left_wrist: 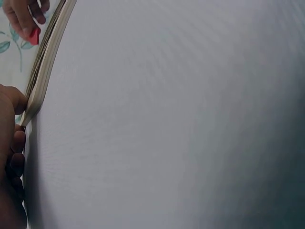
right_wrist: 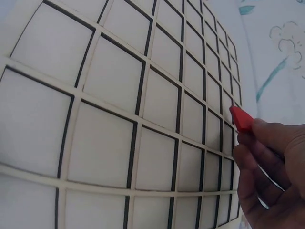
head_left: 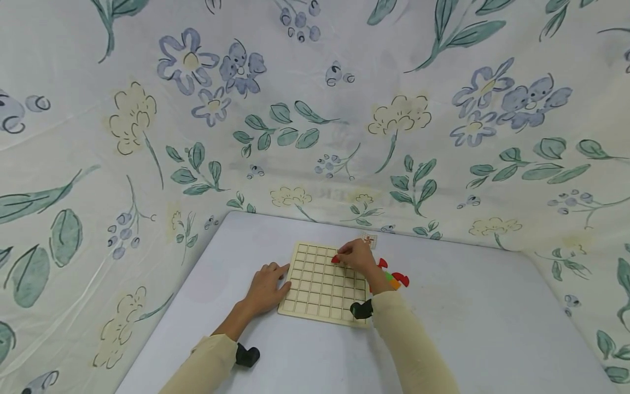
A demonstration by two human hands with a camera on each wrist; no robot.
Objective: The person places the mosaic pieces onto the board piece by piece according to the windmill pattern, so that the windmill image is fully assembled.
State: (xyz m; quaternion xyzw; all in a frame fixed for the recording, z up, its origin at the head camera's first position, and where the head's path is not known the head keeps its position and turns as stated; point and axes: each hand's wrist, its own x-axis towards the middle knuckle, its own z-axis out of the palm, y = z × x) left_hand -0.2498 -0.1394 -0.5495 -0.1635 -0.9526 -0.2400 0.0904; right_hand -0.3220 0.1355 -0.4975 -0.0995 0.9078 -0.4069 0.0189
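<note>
A wooden board [head_left: 315, 285] with a grid of square recesses lies on the white table. Over its far right part, my right hand [head_left: 356, 255] pinches a small red piece [right_wrist: 242, 119] between thumb and fingertips. The piece has a flat face and a pointed end, and sits close over the grid. My left hand [head_left: 266, 287] rests on the table at the board's left side, its thumb and index finger against the edge. In the left wrist view, the thumb [left_wrist: 16, 99] lies at the board's corner.
Right of the board, partly behind the right forearm, several loose pieces lie together: red [head_left: 402, 279], green [head_left: 388, 276] and orange [head_left: 395, 284]. A small patterned card [head_left: 369, 240] is beyond the board's far edge. Floral cloth [head_left: 295, 164] hangs behind the table [head_left: 472, 328].
</note>
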